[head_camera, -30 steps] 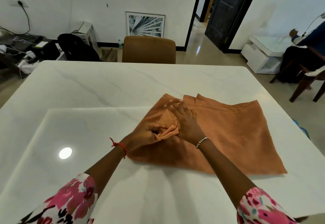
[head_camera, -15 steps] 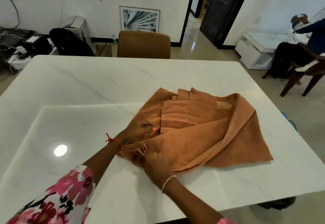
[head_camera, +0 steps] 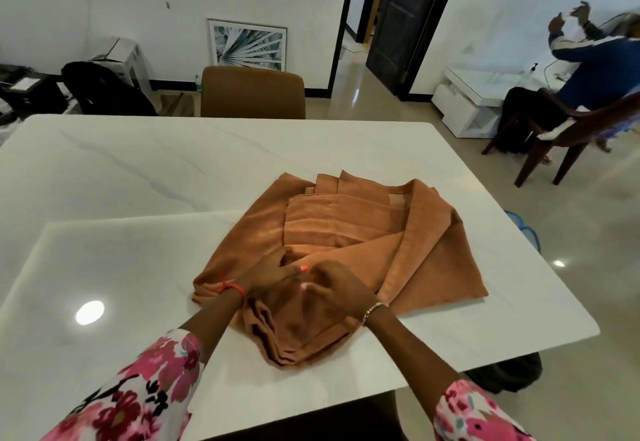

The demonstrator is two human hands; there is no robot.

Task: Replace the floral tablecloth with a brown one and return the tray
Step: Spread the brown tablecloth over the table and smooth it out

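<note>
A brown tablecloth (head_camera: 346,233) lies partly unfolded on the white marble table (head_camera: 138,170), its layers fanned out toward the far right and a bunched fold hanging near the front edge. My left hand (head_camera: 266,278) rests on the cloth's near left part, fingers curled into the fabric. My right hand (head_camera: 336,285) sits right beside it, fingers curled on the same folds. The two hands almost touch. No floral cloth or tray is in view.
A brown chair (head_camera: 252,92) stands at the table's far side. A person (head_camera: 588,73) sits on a wooden chair at the right by a white low table (head_camera: 474,94). A dark bag (head_camera: 104,91) and framed picture (head_camera: 247,44) are by the back wall.
The cloth's near edge has been drawn toward the front of the table and bunched up. My right hand moved from the cloth's front left corner up beside my left hand.
</note>
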